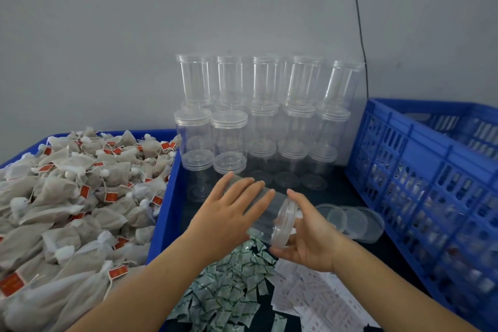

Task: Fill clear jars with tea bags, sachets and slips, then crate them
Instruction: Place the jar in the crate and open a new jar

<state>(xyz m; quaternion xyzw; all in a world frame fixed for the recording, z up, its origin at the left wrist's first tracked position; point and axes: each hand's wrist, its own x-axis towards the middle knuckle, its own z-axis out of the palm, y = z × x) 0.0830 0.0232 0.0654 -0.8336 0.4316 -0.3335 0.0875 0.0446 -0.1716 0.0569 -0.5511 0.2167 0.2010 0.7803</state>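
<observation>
Holding clear jar point(266, 213), both hands

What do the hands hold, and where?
A clear jar on its side: left hand on the body, right hand at the lid.

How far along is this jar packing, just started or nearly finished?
Partly through, it seems. Done: the blue crate on the right looks to hold jars already, though blurred. In hand: the left hand steadies an empty jar on its side while the right hand is at its lid. Left: stacked empty jars, a tray of tea bags, sachets and slips.
</observation>
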